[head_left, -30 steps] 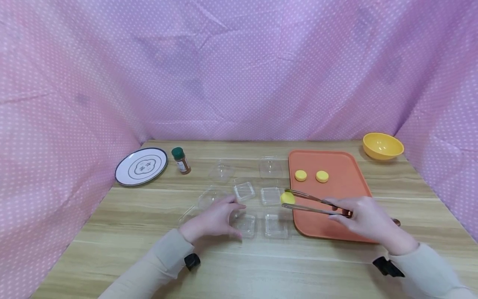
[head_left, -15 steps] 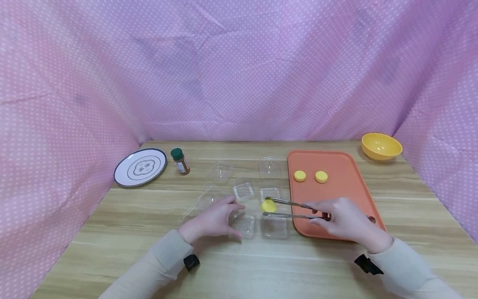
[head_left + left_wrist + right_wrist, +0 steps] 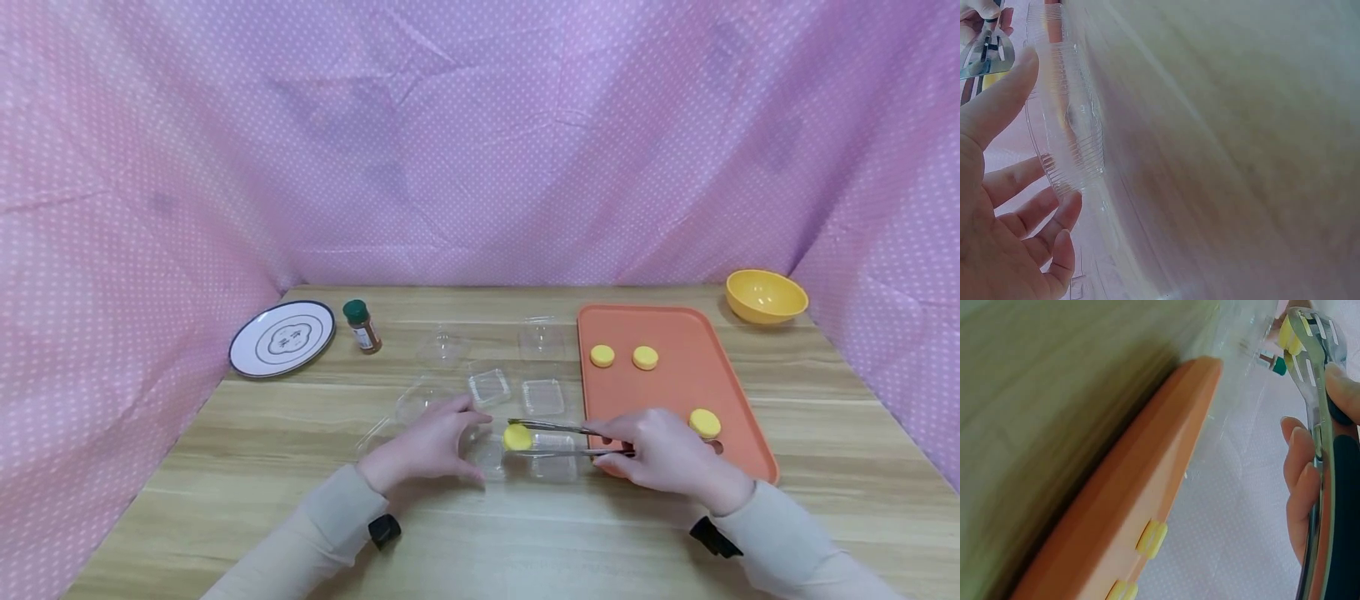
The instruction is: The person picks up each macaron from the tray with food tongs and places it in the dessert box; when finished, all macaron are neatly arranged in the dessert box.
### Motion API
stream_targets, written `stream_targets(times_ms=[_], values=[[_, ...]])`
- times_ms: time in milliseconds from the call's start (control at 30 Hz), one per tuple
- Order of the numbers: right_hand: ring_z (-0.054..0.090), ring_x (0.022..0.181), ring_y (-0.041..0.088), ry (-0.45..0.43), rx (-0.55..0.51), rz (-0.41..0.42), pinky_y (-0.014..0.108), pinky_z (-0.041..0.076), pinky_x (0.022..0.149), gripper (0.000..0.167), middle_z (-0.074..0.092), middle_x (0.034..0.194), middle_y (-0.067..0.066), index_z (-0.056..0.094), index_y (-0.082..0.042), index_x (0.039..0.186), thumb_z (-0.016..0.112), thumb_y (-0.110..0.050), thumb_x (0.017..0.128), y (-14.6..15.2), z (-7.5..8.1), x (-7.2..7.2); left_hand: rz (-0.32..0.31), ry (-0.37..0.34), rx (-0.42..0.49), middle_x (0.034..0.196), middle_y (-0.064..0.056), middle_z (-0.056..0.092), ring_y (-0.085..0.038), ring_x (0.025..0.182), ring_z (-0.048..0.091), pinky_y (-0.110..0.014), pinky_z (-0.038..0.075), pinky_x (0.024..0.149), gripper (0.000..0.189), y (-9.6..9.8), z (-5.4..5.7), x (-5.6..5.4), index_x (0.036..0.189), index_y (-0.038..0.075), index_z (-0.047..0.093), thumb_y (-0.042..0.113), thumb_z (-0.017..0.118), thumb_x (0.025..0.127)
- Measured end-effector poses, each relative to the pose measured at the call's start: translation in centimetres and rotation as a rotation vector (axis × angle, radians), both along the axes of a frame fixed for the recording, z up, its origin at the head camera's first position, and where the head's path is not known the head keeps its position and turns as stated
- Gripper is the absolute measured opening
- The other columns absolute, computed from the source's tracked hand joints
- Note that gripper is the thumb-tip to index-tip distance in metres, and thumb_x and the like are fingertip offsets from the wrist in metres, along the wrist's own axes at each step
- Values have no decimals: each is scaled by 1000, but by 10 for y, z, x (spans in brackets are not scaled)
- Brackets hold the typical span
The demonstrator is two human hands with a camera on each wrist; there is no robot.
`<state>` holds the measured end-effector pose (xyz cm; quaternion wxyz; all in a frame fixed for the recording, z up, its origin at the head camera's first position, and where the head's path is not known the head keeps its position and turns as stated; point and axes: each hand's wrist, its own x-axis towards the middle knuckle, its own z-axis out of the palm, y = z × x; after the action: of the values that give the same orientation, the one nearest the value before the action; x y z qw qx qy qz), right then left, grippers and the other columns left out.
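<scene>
**Yellow macaron in tongs, beside a clear box**

Yellow macaron [image 3: 517, 437], two-layered, sits between the slotted metal heads of the tongs [image 3: 1319, 387], pinched on opposite sides. Right hand [image 3: 667, 454] grips the tongs round the handles; heads parted by about the macaron's own breadth. Position, head view: by the right edge of the near-left clear box [image 3: 489, 464]. Height above the table cannot be told.

Left hand [image 3: 427, 442]: thumb and fingers curve round that box from its left side; pressure not readable.

Orange tray [image 3: 660, 396] bears three more macarons [image 3: 645, 358].

Handling (judgement): macaron probably light; shell may be smooth and slip on bare metal, or crack or dent if squeezed. Best hold: across the full width, heads level, light even pressure. Box wall looks thin and flexible, likely to skid; steady it low, at the sides.
</scene>
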<state>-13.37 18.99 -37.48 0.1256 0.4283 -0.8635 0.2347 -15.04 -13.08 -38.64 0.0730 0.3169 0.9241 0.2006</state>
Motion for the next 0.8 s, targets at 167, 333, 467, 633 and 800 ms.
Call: stream_targets(times_ms=[167,333,467,633,800], values=[[38,54,-10,40,7,15,6,34,48,37,66,72,-10,73,-7,104,82,-16,70,-6,-5,-1,-1,4,1,102,-2,52,-11,90,45,-30,41,81,75,1,0,0,125,6,60,41,85,63],[37,54,-11,27,7,21,6,34,48,37,64,69,-11,73,-5,104,82,-16,70,-12,-8,-1,0,1,6,103,-1,52,-13,92,46,-30,42,82,76,0,0,1,125,6,60,41,86,63],[34,53,-11,11,11,25,5,33,47,37,58,63,-15,72,-6,106,81,-15,71,-16,-8,-1,-6,5,6,102,-1,52,-13,92,47,-31,42,82,75,-1,0,1,124,6,60,41,85,62],[29,51,-10,-25,31,16,5,27,45,36,50,60,-17,72,-9,108,80,-18,74,-21,-6,-1,-11,5,-6,101,0,52,-12,91,46,-32,41,83,76,0,0,1,124,6,60,42,85,62],[27,49,-10,-29,51,10,7,23,43,38,52,59,-16,71,-9,109,79,-23,75,-24,-3,-3,-10,3,7,104,-1,53,-16,97,49,-37,42,88,76,1,-1,1,123,4,60,40,86,62]])
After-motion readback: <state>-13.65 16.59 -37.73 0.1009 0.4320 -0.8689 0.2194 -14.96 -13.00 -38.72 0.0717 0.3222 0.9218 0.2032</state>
